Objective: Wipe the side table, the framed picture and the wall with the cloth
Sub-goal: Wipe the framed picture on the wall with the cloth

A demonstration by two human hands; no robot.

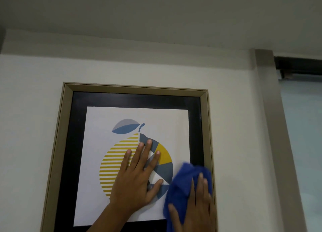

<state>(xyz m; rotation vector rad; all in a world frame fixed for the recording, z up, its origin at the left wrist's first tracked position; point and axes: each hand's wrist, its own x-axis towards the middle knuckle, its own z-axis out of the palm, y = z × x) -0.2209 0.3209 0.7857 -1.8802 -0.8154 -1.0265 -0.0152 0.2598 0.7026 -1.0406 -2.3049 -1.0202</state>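
Left hand spread flat on framed picture, blue cloth at its 3 o'clock, pressed under right hand

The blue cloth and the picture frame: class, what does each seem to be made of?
The blue cloth looks like soft, matte microfibre or terry: it bunches in thick folds under the right hand. The picture frame looks like beige wood or painted moulding with a satin finish and mitred corners; which one cannot be told.

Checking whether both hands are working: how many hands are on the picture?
2: left hand flat on the framed picture; right hand presses the blue cloth at its right edge.
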